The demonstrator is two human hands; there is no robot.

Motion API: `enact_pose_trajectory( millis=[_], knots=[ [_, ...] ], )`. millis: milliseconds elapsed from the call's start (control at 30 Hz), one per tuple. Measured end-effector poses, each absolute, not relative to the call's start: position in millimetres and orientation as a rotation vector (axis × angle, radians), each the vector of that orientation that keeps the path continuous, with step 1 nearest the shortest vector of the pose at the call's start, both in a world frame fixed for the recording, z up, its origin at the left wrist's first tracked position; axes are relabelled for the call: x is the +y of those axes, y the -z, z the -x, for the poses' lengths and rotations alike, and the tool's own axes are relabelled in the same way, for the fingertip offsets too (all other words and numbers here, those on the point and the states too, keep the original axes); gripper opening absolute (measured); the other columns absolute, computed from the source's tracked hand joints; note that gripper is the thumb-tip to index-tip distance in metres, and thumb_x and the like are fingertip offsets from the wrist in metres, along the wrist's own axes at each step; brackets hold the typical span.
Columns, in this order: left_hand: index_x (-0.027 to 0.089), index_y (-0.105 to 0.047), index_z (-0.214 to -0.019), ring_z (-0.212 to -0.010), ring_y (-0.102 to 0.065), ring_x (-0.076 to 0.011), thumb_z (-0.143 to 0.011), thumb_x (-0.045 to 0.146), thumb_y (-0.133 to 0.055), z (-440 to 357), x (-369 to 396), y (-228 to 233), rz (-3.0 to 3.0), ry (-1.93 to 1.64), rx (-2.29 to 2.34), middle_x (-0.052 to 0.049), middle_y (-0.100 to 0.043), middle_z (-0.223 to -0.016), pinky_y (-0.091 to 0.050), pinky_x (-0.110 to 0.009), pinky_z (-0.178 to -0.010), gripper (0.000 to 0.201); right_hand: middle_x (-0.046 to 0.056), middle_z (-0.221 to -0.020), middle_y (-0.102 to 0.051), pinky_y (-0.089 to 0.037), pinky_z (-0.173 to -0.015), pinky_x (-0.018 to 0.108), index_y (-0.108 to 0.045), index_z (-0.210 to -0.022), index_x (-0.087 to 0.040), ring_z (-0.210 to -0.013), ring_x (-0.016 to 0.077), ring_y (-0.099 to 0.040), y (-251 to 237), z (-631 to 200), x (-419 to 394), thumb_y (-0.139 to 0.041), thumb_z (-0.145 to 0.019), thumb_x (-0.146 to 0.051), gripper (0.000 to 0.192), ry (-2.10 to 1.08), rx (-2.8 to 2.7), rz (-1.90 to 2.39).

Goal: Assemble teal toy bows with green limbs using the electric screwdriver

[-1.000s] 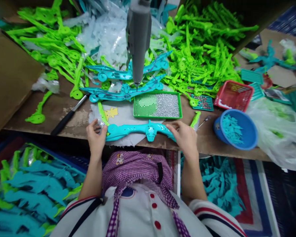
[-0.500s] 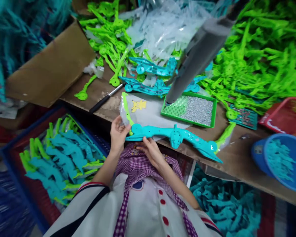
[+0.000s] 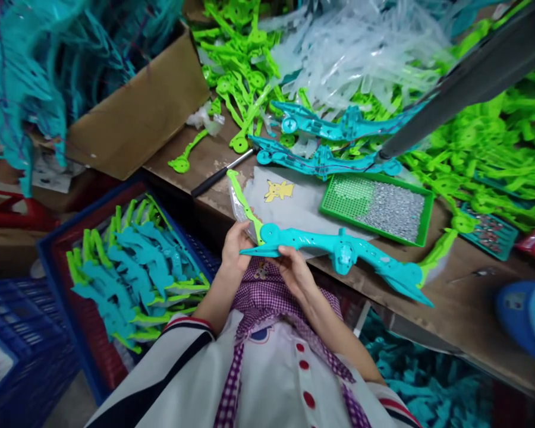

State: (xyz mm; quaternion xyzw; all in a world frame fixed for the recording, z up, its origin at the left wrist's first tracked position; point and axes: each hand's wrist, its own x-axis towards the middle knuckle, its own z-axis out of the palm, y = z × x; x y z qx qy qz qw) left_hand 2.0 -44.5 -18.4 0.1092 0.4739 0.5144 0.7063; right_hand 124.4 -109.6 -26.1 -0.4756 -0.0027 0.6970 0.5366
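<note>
1. Fingers of right hand pinch the left tip of the teal bow-shaped part from below; left hand closed on the same end beside the green strip.
2. Part lies along the desk front edge, right end overhanging.
3. Judgement: support the midsection when lifting; the long unsupported end may sag or snag.
4. Filled crate sits lower left; screw tray just behind.
</note>
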Motion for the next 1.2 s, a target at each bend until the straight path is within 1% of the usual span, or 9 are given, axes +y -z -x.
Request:
enact_pose_trajectory(
  millis=[233, 333, 500, 667, 767, 900, 1000, 1100, 1200],
  knots=[
    [0.015, -0.072, -0.098, -0.080, -0.070, -0.0148, -0.074, 0.034, -0.082, -8.2, -43.5, 21.7, -0.180, -1.179, 1.095, -0.001, -0.074, -0.086, -0.055, -0.028, -0.086, 0.032, -0.001, -0.085, -0.076, -0.064, -0.075, 0.039, -0.066, -0.087, -0.024, -0.084, 0.0222, -0.072, 31.9, -127.9, -114.5, -0.087, -0.058, -0.037, 0.038, -1.654, -0.041, 1.130],
    [0.016, -0.072, -0.099, -0.083, -0.071, -0.0167, -0.073, 0.035, -0.083, -6.6, -40.0, 21.3, -0.233, -1.192, 1.090, -0.002, -0.074, -0.087, -0.056, -0.030, -0.087, 0.034, 0.001, -0.091, -0.076, -0.064, -0.067, 0.034, -0.068, -0.094, -0.024, -0.084, 0.0210, -0.073, 35.4, -135.2, -112.5, -0.086, -0.065, -0.047, 0.042, -1.770, -0.166, 1.103],
    [0.017, -0.072, -0.101, -0.100, -0.072, -0.0203, -0.072, 0.032, -0.083, -5.2, -38.6, 17.2, -0.235, -1.191, 1.053, -0.004, -0.076, -0.097, -0.055, -0.031, -0.091, 0.035, 0.002, -0.066, -0.071, -0.055, -0.048, 0.024, -0.069, -0.080, -0.018, -0.054, 0.0135, -0.064, 35.4, -133.6, -108.2, -0.083, -0.065, -0.060, 0.046, -1.862, -0.307, 1.095],
    [0.017, -0.069, -0.093, -0.081, -0.072, -0.0156, -0.068, 0.040, -0.087, -8.1, -41.7, 19.6, -0.143, -1.257, 1.073, 0.000, -0.073, -0.081, -0.056, -0.025, -0.077, 0.038, -0.002, -0.053, -0.062, -0.048, -0.040, 0.022, -0.065, -0.072, -0.020, -0.047, 0.0128, -0.058, 33.0, -117.5, -107.1, -0.082, -0.066, -0.057, 0.041, -1.687, -0.248, 1.183],
    [0.017, -0.067, -0.092, -0.079, -0.072, -0.0161, -0.063, 0.041, -0.090, -8.2, -42.7, 23.2, -0.190, -1.266, 1.080, 0.001, -0.071, -0.078, -0.055, -0.026, -0.075, 0.044, 0.002, -0.068, -0.071, -0.051, -0.043, 0.023, -0.070, -0.078, -0.021, -0.057, 0.0162, -0.065, 29.2, -122.3, -112.8, -0.077, -0.069, -0.062, 0.043, -1.779, -0.331, 1.186],
    [0.020, -0.068, -0.108, -0.096, -0.073, -0.0220, -0.053, 0.023, -0.094, -4.0, -43.3, 27.9, -0.331, -1.266, 1.043, -0.003, -0.076, -0.096, -0.055, -0.032, -0.088, 0.061, 0.007, -0.095, -0.077, -0.060, -0.056, 0.033, -0.079, -0.094, -0.027, -0.074, 0.0232, -0.072, 8.6, -166.0, -143.5, -0.076, -0.071, -0.061, 0.041, -1.863, -0.690, 1.359],
    [0.021, -0.067, -0.119, -0.106, -0.071, -0.0258, -0.054, 0.020, -0.091, 1.2, -43.7, 32.7, -0.376, -1.245, 1.002, -0.006, -0.076, -0.104, -0.053, -0.039, -0.098, 0.070, 0.007, -0.088, -0.077, -0.062, -0.066, 0.044, -0.080, -0.092, -0.036, -0.071, 0.0269, -0.072, -8.8, -219.3, -171.3, -0.078, -0.073, -0.052, 0.025, -1.464, -0.739, 1.665],
    [0.021, -0.066, -0.124, -0.106, -0.071, -0.0266, -0.054, 0.020, -0.091, 7.4, -45.3, 37.0, -0.363, -1.239, 1.001, -0.006, -0.077, -0.102, -0.053, -0.041, -0.099, 0.074, 0.008, -0.084, -0.075, -0.059, -0.067, 0.051, -0.078, -0.080, -0.037, -0.065, 0.0279, -0.069, -13.6, -262.7, -187.6, -0.077, -0.071, -0.047, 0.014, -0.849, -0.536, 1.819],
    [0.021, -0.066, -0.125, -0.105, -0.072, -0.0259, -0.054, 0.021, -0.092, 11.5, -48.3, 39.4, -0.363, -1.234, 0.999, -0.006, -0.077, -0.102, -0.054, -0.040, -0.098, 0.076, 0.010, -0.087, -0.074, -0.056, -0.075, 0.058, -0.077, -0.075, -0.037, -0.074, 0.0324, -0.071, -13.1, -277.0, -191.7, -0.077, -0.069, -0.046, 0.011, -0.509, -0.423, 1.908]
  ],
)
